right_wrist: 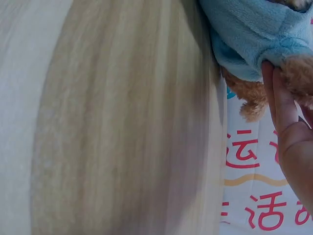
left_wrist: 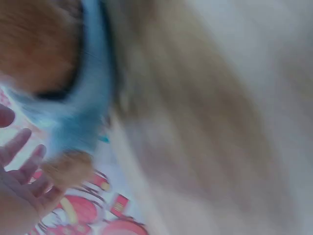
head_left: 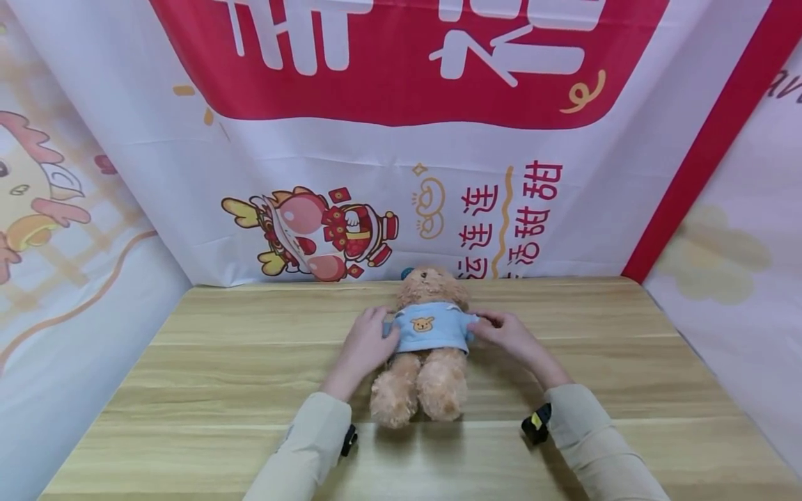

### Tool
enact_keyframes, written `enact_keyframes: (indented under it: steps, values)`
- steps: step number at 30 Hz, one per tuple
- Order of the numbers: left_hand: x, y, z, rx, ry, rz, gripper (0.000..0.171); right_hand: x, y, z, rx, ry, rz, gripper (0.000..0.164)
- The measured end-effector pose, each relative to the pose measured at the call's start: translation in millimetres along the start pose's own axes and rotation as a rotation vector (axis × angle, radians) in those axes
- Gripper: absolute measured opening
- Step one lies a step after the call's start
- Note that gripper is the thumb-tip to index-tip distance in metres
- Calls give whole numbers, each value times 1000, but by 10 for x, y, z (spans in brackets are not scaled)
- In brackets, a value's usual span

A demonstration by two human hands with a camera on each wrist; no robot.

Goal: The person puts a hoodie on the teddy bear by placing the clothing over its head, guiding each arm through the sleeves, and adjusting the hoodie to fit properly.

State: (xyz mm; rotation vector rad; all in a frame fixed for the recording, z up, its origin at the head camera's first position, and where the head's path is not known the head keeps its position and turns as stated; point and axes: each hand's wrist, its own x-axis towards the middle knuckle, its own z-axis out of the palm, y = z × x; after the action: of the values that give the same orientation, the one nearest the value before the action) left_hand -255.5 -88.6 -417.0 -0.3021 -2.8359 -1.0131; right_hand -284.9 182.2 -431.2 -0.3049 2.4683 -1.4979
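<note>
A light-brown teddy bear (head_left: 432, 299) in a light-blue top (head_left: 432, 337) is at the far middle of the wooden table, its head by the back cloth and its furry legs (head_left: 442, 390) toward me. My left hand (head_left: 370, 341) is beside the bear's arm on the left. In the blurred left wrist view, that hand's fingers (left_wrist: 22, 142) are spread, close to the bear's paw (left_wrist: 71, 169). On the other side, my right hand (head_left: 507, 334) pinches the bear's arm at the blue sleeve. The right wrist view has its fingers (right_wrist: 282, 100) along the furry paw (right_wrist: 298, 76).
The wood-grain table (head_left: 250, 390) reaches back to a hanging cloth (head_left: 326, 153) printed in red and white. Patterned cloths flank it on the left (head_left: 63, 278) and right (head_left: 720, 313). Each cuff has a small black device (head_left: 535, 424) at the wrist.
</note>
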Motion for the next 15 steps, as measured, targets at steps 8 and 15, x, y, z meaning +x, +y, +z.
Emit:
enact_keyframes:
  steps: [8,15]
  values:
    - [-103,372,123,181,-139,327,47,3,-30,49,28,11,-35,44]
    - [-188,377,282,310,-147,332,52,22,-23,62,-25,87,-71,31]
